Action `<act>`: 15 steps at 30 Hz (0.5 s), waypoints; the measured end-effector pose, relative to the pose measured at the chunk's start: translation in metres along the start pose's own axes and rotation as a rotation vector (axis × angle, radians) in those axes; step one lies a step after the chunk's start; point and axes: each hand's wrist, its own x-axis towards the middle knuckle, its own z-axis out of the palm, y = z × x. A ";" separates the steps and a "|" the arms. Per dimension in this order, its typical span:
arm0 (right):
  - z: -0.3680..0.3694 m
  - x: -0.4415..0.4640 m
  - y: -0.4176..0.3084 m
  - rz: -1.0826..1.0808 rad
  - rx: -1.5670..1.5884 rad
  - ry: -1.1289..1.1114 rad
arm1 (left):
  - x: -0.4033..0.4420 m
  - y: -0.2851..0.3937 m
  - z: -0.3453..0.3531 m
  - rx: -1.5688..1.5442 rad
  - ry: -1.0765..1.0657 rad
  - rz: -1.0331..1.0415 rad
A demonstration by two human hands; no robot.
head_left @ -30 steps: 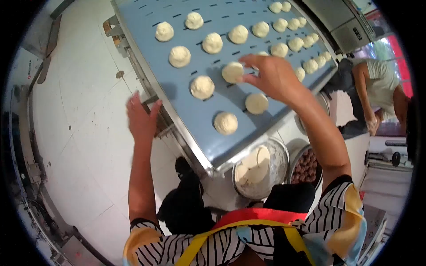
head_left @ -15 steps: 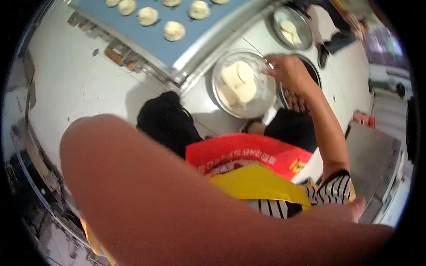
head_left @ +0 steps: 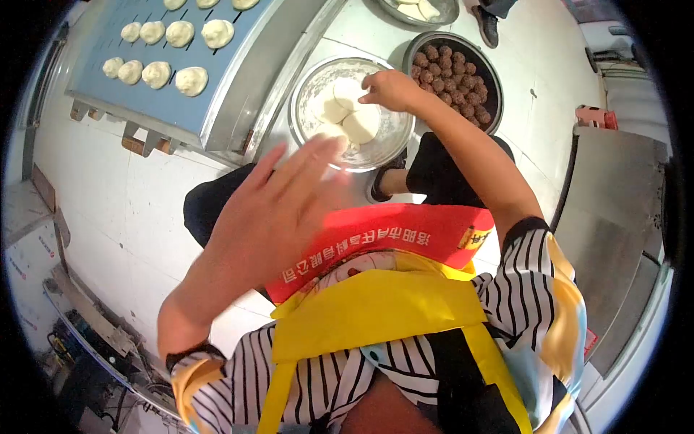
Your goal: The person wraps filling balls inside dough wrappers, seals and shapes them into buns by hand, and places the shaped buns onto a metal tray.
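A metal bowl [head_left: 394,148] dusted with flour holds several flat pale dough discs [head_left: 360,124]. My right hand [head_left: 390,91] reaches over its right side, fingertips bent down at the edge of the upper disc; whether they grip it cannot be made out. My left hand [head_left: 278,210], slightly blurred, is raised in front of my lap near the bowl's lower left, fingers stretched and holding nothing. Right of the bowl, a dark basin [head_left: 494,79] contains several round brown balls [head_left: 452,81].
A blue-topped conveyor [head_left: 148,94] with rows of pale dough balls [head_left: 191,82] and a metal edge is at upper left. Another bowl of dough [head_left: 434,18] is at the top, beside another person's shoe [head_left: 486,26]. A metal cabinet [head_left: 603,224] stands at right.
The view has turned from the conveyor down to the bowl. My right hand has moved from a dough piece on the conveyor to the bowl's discs. My left hand has come in front of my lap.
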 end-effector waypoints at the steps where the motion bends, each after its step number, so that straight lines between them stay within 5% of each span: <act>1: 0.017 0.015 0.020 0.052 0.022 -0.068 | 0.015 -0.013 0.012 -0.036 -0.296 -0.108; 2: 0.031 0.027 0.034 0.103 0.040 -0.136 | 0.031 -0.027 0.025 -0.038 -0.592 -0.216; 4: 0.070 0.049 0.064 0.229 0.112 -0.136 | 0.059 -0.063 0.052 -0.171 -0.615 -0.300; 6: 0.099 0.061 0.074 0.293 0.109 -0.146 | 0.040 -0.101 0.122 -0.244 0.048 -0.196; 12: 0.186 0.104 0.094 0.417 0.273 -0.054 | 0.050 -0.142 0.130 -0.479 -0.504 -0.605; 15: 0.208 0.136 0.099 0.096 0.047 0.071 | 0.049 -0.149 0.130 -0.449 -0.399 -0.605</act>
